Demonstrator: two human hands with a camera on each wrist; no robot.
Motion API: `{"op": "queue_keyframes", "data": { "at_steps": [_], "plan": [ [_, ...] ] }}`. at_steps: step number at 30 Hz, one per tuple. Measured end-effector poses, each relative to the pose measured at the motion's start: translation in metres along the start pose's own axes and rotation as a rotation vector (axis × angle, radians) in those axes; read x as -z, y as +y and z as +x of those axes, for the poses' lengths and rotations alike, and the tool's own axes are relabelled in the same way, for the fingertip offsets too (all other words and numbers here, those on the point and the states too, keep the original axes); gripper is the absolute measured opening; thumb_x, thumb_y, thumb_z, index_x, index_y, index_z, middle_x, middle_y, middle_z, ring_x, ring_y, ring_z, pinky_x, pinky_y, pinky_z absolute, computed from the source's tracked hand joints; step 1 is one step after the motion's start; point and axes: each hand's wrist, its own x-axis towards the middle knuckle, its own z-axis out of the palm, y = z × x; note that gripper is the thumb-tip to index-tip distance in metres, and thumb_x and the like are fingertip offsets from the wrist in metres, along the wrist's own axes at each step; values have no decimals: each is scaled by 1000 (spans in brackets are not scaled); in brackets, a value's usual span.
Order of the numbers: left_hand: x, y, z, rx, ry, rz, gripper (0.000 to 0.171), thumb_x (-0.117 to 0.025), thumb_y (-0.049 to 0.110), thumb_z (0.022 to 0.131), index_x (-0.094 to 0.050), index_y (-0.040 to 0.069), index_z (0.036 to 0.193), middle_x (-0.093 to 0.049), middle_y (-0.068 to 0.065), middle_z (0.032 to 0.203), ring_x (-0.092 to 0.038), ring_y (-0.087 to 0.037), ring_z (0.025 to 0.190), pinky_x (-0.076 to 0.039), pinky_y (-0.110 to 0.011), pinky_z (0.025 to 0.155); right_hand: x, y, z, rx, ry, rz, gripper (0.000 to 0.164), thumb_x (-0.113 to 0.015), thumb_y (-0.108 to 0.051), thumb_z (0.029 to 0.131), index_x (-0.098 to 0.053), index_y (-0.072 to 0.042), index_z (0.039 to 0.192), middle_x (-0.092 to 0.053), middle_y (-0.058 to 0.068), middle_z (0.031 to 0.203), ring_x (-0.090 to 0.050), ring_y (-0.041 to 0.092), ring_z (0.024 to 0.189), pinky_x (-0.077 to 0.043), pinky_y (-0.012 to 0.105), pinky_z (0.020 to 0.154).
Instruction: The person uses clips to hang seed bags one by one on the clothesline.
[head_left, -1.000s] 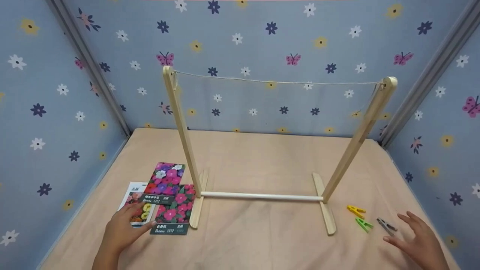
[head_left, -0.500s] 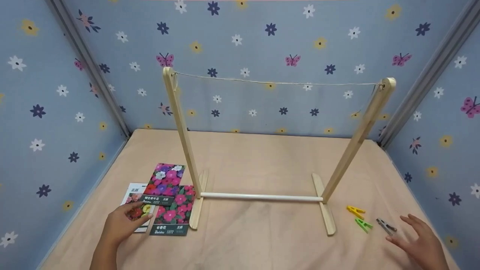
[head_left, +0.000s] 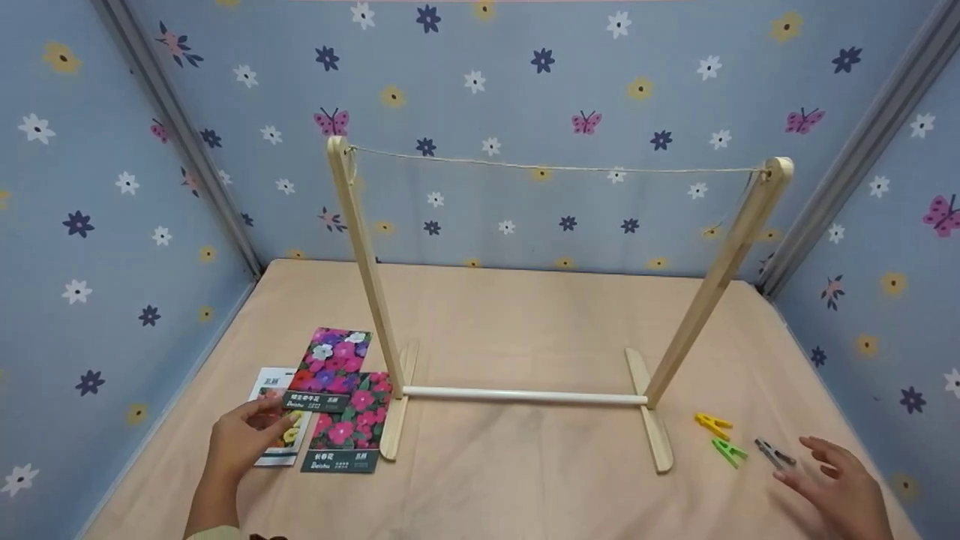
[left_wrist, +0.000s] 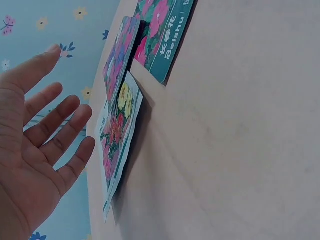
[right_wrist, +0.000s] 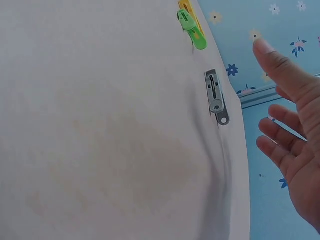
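Three flower-printed pieces are lying to the left of the wooden frame [head_left: 367, 270]. The pink-flowered card [head_left: 346, 429] is lying just beside the frame. The multicoloured card [head_left: 334, 364] is lying near the frame, farther back, its lower end lapping over the other two pieces. The white-edged packet [left_wrist: 116, 135] is lying outermost from the frame.

You are holding your left hand [head_left: 238, 441] over the packet, left of the frame, with fingers apart and gripping nothing; whether a fingertip is touching the packet, you cannot tell. You are holding your right hand [head_left: 840, 484] to the right of the frame, just beyond the grey clip [right_wrist: 214, 92], fingers apart and likewise gripping nothing. The green clip [right_wrist: 192, 30] and the yellow clip [head_left: 707, 421] are lying nearer the frame.

You are apparently working at the pick-up step, with no piece or clip being gripped. The next move is probably calling for a left-hand pinch on the packet's edge and a right-hand pinch on the grey clip.

A string [head_left: 555, 167] is spanning the frame's top. Peach cloth [head_left: 510, 465] is extending beneath the frame.
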Motion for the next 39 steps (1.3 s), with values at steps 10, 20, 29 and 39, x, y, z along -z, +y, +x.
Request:
{"op": "queue_keyframes", "data": {
  "at_steps": [10, 20, 29, 39],
  "plan": [
    [-3, -6, 9, 60, 11, -133, 70, -78, 37, 83, -53, 1, 138, -53, -23, 135, -54, -34, 119, -54, -28, 88, -6, 4, 7, -200, -4, 180, 87, -83, -42, 77, -44, -3, 145, -48, 22, 142, -59, 11, 107, -53, 15, 72],
    [-7, -11, 19, 75, 27, -185, 70, -77, 37, 84, -52, 0, 138, -52, -25, 136, -51, -37, 122, -54, -36, 91, -17, 8, 12, -298, 54, 308, 85, -85, -42, 73, -50, -7, 142, -63, 5, 122, -51, -14, 83, -50, 10, 66],
    [-15, -10, 29, 185, -1, -296, 76, -78, 35, 83, -45, 5, 145, -44, -24, 144, -41, -40, 132, -39, -48, 107, -24, 11, 16, -322, 46, 312, 86, -85, -39, 74, -47, -4, 144, -52, 24, 134, -49, -16, 75, -52, 12, 65],
    [-25, -14, 37, 160, 47, -247, 72, -78, 20, 85, -43, 4, 146, -45, -25, 142, -43, -39, 128, -37, -49, 109, -32, 16, 14, -300, 96, 245, 78, -82, -34, 79, -49, -1, 141, -54, 25, 133, -49, -15, 73, -50, 10, 62]
  ]
}}
